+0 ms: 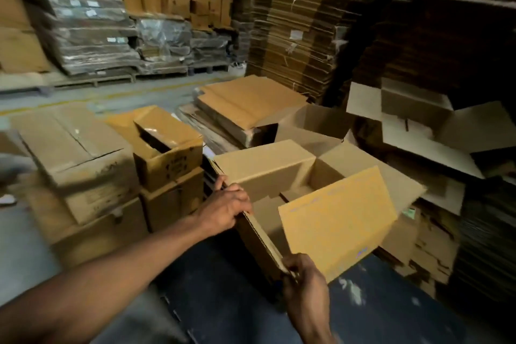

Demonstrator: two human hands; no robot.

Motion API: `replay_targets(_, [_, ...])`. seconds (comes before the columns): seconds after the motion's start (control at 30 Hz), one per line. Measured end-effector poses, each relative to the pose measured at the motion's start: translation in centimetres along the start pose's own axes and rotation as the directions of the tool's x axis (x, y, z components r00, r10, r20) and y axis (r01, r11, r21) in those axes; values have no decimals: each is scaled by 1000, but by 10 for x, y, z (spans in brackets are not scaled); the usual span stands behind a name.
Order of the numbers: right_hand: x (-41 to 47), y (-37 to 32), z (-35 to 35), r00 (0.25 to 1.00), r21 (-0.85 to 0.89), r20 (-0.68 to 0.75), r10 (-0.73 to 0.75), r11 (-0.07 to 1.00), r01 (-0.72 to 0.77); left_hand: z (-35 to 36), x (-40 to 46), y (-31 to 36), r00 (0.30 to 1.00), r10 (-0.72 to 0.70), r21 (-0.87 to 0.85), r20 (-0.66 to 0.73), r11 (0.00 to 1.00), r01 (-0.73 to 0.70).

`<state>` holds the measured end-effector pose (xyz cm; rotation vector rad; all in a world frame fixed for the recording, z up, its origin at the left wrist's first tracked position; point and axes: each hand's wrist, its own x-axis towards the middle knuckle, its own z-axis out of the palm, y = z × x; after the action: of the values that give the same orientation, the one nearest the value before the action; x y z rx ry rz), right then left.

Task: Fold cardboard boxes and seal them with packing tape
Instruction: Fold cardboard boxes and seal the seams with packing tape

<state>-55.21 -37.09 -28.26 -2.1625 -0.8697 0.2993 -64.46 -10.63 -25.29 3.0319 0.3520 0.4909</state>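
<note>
— Cardboard box [268, 173] sits open on the floor before us; left hand [226, 208] grips its near edge, right hand [303, 278] pinches the corner by the raised flap [339, 220].
— We're mid-fold, then. Next we press flaps down; no tape visible.

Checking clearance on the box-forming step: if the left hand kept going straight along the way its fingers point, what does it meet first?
The left hand grips the near-left edge of the open box, fingers pointing up-right over it. Going straight on, it would probably first meet the box's far inner wall; depth is unclear.
</note>
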Motion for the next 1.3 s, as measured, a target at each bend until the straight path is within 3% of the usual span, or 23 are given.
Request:
replay_targets(0.13, [-38, -13, 17, 981, 77, 127, -145, 988, 136, -14, -22, 2, 992, -112, -29, 52, 993, 113])
replay_targets(0.27, [-28, -35, 0, 912, 77, 345, -223, 975, 209, -36, -34, -26, 958, -220, -346, 186, 897, 273])
replay_targets(0.4, [32, -34, -32, 961, -80, 122, -247, 963, 257, -33, -41, -49, 959, -210, -455, 189, 847, 275])
replay_targets(0.47, [67, -33, -39, 972, -236, 107, -210, 944, 230, -32, -36, -57, 956, -248, -519, 157, 803, 293])
replay_targets(0.57, [115, -34, -45, 965, -487, 217, -147, 841, 238, -27, -21, -70, 906, -394, -646, 155, 653, 394])
replay_targets(0.67, [152, -39, -51, 929, -437, 369, -36, 875, 208, -23, -6, -78, 840, -463, -801, 282, 369, 472])
replay_targets(0.73, [163, -44, -49, 870, -442, 489, 59, 877, 188, -26, 5, -77, 856, -404, -841, 324, 293, 456])
replay_targets(0.87, [151, -64, -63, 762, -454, 609, 220, 884, 108, -13, 59, -92, 882, -365, -762, 297, 466, 450])
replay_targets(0.97, [113, -77, -81, 564, -302, 753, 340, 939, -164, -3, 109, -88, 908, -316, -733, 275, 542, 410])
replay_targets(1.0, [102, -75, -84, 535, -260, 771, 347, 937, -234, 0, 124, -84, 919, -290, -723, 268, 569, 391])
replay_targets(1.17, [73, -30, -86, 599, -312, 659, 456, 890, -334, 17, 170, -67, 940, -257, -708, 224, 621, 338])
replay_targets(1.3, [82, -21, -83, 587, -336, 649, 483, 875, -349, 29, 183, -78, 936, -263, -802, 233, 493, 337])
